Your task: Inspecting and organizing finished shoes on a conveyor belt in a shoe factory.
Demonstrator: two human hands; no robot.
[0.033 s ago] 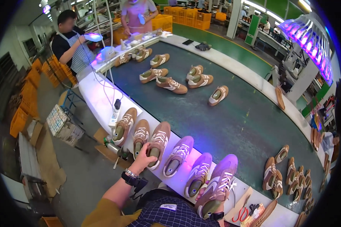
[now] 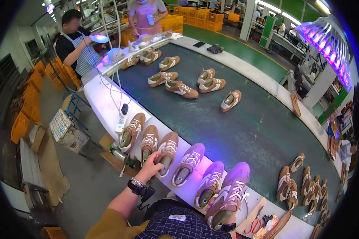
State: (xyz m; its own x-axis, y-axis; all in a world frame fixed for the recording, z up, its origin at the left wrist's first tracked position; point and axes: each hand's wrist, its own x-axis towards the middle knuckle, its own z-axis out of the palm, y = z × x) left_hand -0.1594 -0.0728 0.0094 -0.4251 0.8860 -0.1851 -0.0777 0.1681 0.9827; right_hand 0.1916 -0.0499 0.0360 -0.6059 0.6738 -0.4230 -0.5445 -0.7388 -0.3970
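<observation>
Tan sneakers with white laces and stripes stand in a row on the white bench ledge [image 2: 187, 140], olive lasts showing in their openings. My left hand [image 2: 148, 167] grips the heel end of the third sneaker from the left [image 2: 168, 148], thumb by its opening. Beside it stand another sneaker [image 2: 149, 140] on the left and a purple-lit one [image 2: 192, 159] on the right. My right hand [image 2: 212, 202], mostly hidden, holds a sneaker [image 2: 232, 189] at the row's right end, toe pointing away. A further sneaker [image 2: 210, 181] stands just left of that one.
Several sneakers lie on the dark green belt [image 2: 243, 139], grouped far left and near right. By my right hand are red-handled pliers [image 2: 253, 226] and a loose sole [image 2: 279, 225]. A purple lamp [image 2: 327, 47] hangs at upper right. Two people work across the belt's far left end.
The sneaker under my left hand has come down slightly toward the ledge, and my thumb has shifted at its heel. My right hand and its sneaker stay put.
</observation>
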